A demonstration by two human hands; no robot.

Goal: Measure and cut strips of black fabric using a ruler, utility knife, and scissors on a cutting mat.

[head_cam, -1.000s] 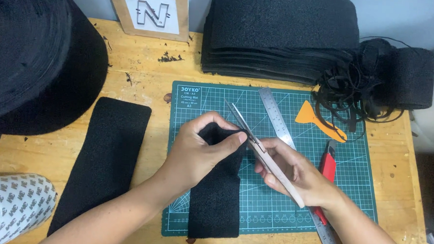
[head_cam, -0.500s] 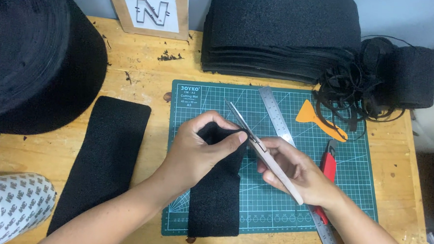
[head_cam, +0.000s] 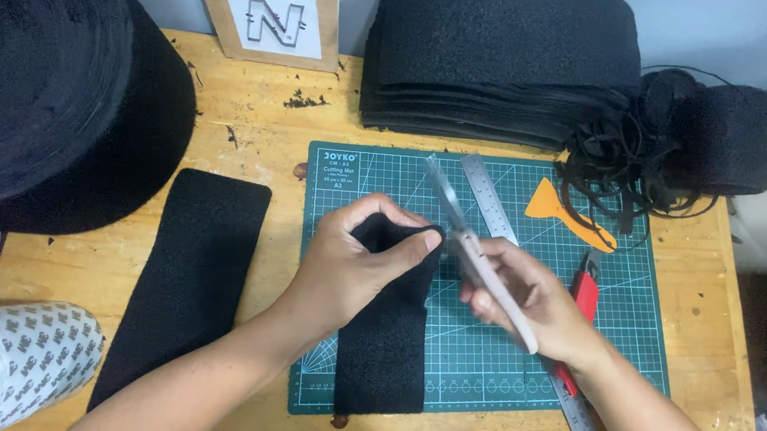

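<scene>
My left hand (head_cam: 353, 267) pinches the top end of a black fabric strip (head_cam: 383, 352) that lies along the green cutting mat (head_cam: 619, 338). My right hand (head_cam: 531, 301) grips a pair of scissors (head_cam: 473, 245) with pale handles, their blades pointing up and away, right beside the strip's upper right corner. The blades look slightly blurred. A steel ruler (head_cam: 490, 205) lies on the mat under my right hand.
A second black strip (head_cam: 193, 273) lies left of the mat. A huge black fabric roll (head_cam: 57, 98) fills the left, a stack of black pieces (head_cam: 493, 65) the back, tangled black trimmings (head_cam: 653, 158) the right. An orange scraper (head_cam: 565, 210), red cutter (head_cam: 583, 293) and tape roll (head_cam: 24, 355) are nearby.
The scissors have shifted slightly and the blades now blur with motion at the strip's corner. My left hand keeps its pinch on the strip.
</scene>
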